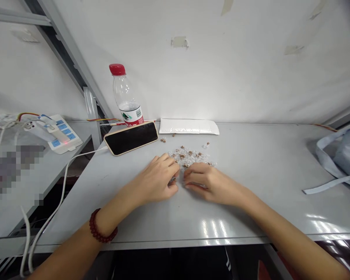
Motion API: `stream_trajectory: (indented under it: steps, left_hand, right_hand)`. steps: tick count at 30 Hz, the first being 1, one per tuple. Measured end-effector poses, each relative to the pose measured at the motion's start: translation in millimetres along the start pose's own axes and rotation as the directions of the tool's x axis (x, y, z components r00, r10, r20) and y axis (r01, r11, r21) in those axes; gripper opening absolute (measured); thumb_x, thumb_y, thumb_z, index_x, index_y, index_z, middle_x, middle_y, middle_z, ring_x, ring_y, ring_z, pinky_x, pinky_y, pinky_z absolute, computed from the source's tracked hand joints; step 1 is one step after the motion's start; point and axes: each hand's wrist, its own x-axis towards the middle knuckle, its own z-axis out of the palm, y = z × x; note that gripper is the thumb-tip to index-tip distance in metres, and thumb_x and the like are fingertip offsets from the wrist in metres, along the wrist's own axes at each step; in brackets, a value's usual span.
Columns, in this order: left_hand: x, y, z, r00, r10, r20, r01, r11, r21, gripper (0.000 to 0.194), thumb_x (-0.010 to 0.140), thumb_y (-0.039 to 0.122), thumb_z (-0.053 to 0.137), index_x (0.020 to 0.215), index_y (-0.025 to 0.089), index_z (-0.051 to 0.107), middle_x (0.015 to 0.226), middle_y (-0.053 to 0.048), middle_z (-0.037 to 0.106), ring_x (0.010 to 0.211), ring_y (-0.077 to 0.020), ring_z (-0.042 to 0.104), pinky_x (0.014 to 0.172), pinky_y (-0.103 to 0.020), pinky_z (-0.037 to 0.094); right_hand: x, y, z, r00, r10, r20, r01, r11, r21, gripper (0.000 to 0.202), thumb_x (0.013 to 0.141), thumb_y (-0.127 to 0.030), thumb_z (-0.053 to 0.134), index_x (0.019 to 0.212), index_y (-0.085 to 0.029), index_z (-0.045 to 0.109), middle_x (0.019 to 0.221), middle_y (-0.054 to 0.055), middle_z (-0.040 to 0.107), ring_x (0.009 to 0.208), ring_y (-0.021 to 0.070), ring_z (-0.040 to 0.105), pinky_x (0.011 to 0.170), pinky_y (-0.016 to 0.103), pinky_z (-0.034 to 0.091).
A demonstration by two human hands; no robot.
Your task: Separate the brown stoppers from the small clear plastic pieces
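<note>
small clear pieces point(189, 156) at mixed angles

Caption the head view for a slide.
Left hand and right hand at a pile of small clear-and-brown pieces on a grey tabletop, phone and red-capped bottle beyond.
</note>
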Motion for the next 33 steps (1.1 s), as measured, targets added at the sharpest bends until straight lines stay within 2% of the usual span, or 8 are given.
stream_trajectory:
  steps: [5, 10, 13, 17, 21, 25, 30, 33]
  left_hand:
    - [-4, 2, -2.3, 0.999, 0.007, 0.042, -0.008, 1.000, 0.015, 0.021, 0.070, 0.012, 0.047, 0.089, 0.017, 0.056, 0.088, -0.007, 0.053, 0.088, -0.0226, 0.045, 0.078, -0.037, 0.040]
    - [-3, -1, 4.5, 0.994, 0.031, 0.103, -0.034, 0.999, 0.029, 0.011, 0.076, 0.012, 0.044, 0.078, 0.017, 0.055, 0.083, -0.006, 0.052, 0.083, -0.0207, 0.046, 0.075, -0.036, 0.041]
    - [-3, -3, 5.1, 0.996, 0.019, 0.090, -0.023, 0.999, 0.038, 0.012, 0.073, 0.009, 0.044, 0.076, 0.016, 0.053, 0.081, -0.006, 0.052, 0.081, -0.0204, 0.046, 0.074, -0.035, 0.041]
    - [-3, -2, 4.3, 0.999, 0.035, 0.039, -0.034, 0.999, -0.027, 0.018, 0.073, 0.009, 0.046, 0.086, 0.016, 0.057, 0.085, -0.006, 0.053, 0.085, -0.0207, 0.047, 0.075, -0.035, 0.042]
    - [-1, 3, 6.5, 0.999, 0.041, -0.029, -0.045, 0.986, -0.158, 0.010, 0.085, 0.024, 0.050, 0.089, 0.017, 0.055, 0.084, -0.004, 0.055, 0.083, -0.0192, 0.049, 0.073, -0.033, 0.043]
    - [3, 7, 11.2, 0.995, 0.060, -0.076, -0.075, 0.975, -0.208, 0.013, 0.089, 0.020, 0.044, 0.079, 0.017, 0.051, 0.076, -0.003, 0.054, 0.076, -0.0166, 0.049, 0.069, -0.031, 0.042]
    - [3, 4, 9.4, 0.990, 0.072, -0.120, -0.086, 0.989, -0.122, 0.017, 0.082, 0.015, 0.044, 0.065, 0.018, 0.045, 0.063, 0.000, 0.050, 0.068, -0.0152, 0.045, 0.067, -0.031, 0.039]
    - [1, 0, 1.0, 0.995, 0.044, -0.085, -0.045, 0.999, -0.011, 0.016, 0.078, 0.015, 0.045, 0.063, 0.018, 0.045, 0.063, -0.001, 0.051, 0.069, -0.0164, 0.043, 0.066, -0.033, 0.037]
  right_hand:
    - [-3, 5, -10, 0.985, 0.162, -0.058, -0.168, 0.977, -0.133, 0.018, 0.086, -0.011, 0.046, 0.083, -0.014, 0.064, 0.075, 0.005, 0.057, 0.063, 0.0133, 0.048, 0.057, 0.026, 0.037]
    - [-4, 6, -12, 0.970, 0.242, 0.027, -0.228, 0.943, -0.243, 0.010, 0.084, -0.016, 0.052, 0.081, -0.015, 0.062, 0.076, 0.004, 0.057, 0.063, 0.0132, 0.048, 0.055, 0.026, 0.032]
    - [-3, 4, -8, 0.969, 0.237, 0.065, -0.210, 0.936, -0.284, 0.009, 0.082, -0.014, 0.052, 0.082, -0.015, 0.061, 0.078, 0.005, 0.057, 0.067, 0.0148, 0.049, 0.056, 0.026, 0.031]
    - [-1, 1, -3, 0.976, 0.207, 0.073, -0.182, 0.949, -0.258, 0.012, 0.079, -0.009, 0.049, 0.085, -0.015, 0.058, 0.079, 0.006, 0.059, 0.068, 0.0153, 0.049, 0.057, 0.027, 0.033]
    - [-1, -1, -1, 0.990, 0.137, -0.040, -0.141, 0.985, -0.100, 0.008, 0.081, -0.012, 0.051, 0.087, -0.016, 0.053, 0.083, 0.006, 0.061, 0.073, 0.0156, 0.052, 0.061, 0.027, 0.038]
    - [-3, -1, 0, 0.986, 0.080, -0.147, -0.083, 0.996, -0.017, 0.003, 0.085, -0.016, 0.049, 0.086, -0.018, 0.050, 0.084, 0.006, 0.060, 0.075, 0.0154, 0.053, 0.063, 0.027, 0.041]
    - [-3, 2, 1, 0.988, 0.122, -0.097, -0.127, 0.990, -0.056, 0.006, 0.083, -0.012, 0.050, 0.085, -0.017, 0.052, 0.082, 0.005, 0.058, 0.072, 0.0150, 0.051, 0.062, 0.027, 0.040]
    - [-1, 5, 0, 0.986, 0.162, -0.037, -0.165, 0.978, -0.128, 0.009, 0.081, -0.010, 0.050, 0.086, -0.016, 0.053, 0.080, 0.005, 0.058, 0.074, 0.0163, 0.050, 0.061, 0.027, 0.039]
